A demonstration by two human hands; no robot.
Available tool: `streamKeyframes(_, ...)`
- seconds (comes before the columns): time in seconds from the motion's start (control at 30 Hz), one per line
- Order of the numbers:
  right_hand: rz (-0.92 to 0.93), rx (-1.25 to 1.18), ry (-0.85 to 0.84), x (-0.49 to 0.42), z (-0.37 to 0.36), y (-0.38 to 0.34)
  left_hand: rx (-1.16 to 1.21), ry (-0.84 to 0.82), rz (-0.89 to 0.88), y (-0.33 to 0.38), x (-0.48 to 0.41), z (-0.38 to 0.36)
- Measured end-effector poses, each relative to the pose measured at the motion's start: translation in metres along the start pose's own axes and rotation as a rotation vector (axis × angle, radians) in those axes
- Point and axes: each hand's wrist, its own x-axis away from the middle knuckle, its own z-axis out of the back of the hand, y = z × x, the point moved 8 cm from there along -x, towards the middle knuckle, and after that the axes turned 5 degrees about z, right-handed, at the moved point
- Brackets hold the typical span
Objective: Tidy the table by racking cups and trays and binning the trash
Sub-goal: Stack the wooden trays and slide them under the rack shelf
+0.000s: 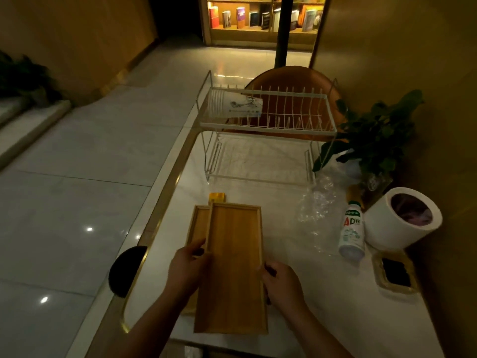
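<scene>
A long wooden tray is held above the white table by both hands. My left hand grips its left edge and my right hand grips its right edge. A second wooden tray lies under it, showing at the left. A white two-tier wire rack stands at the far end, with a stack of paper cups lying on its upper tier. A white bin with a dark liner sits at the right. A small drink bottle and crumpled clear plastic lie beside it.
A yellow packet lies beyond the trays. A potted plant stands right of the rack. A small square dish with a dark inside sits at the right edge. A brown chair stands behind the rack. Tiled floor lies to the left.
</scene>
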Motion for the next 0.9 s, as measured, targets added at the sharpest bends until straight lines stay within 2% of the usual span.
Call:
streamKeyframes(0.2, -0.031, 0.201, 0.072, -0.015, -0.049, -0.027, -0.147, 0.036, -0.092, -0.007, -0.045, 0.038)
streamKeyframes(0.43, -0.064, 0.36, 0.159, -0.026, -0.065, -0.027, -0.304, 0.034, -0.189, -0.016, -0.077, 0.034)
streamKeyframes(0.9, -0.002, 0.575, 0.191, -0.036, -0.081, -0.031, -0.423, 0.058, -0.15, -0.038, -0.086, 0.031)
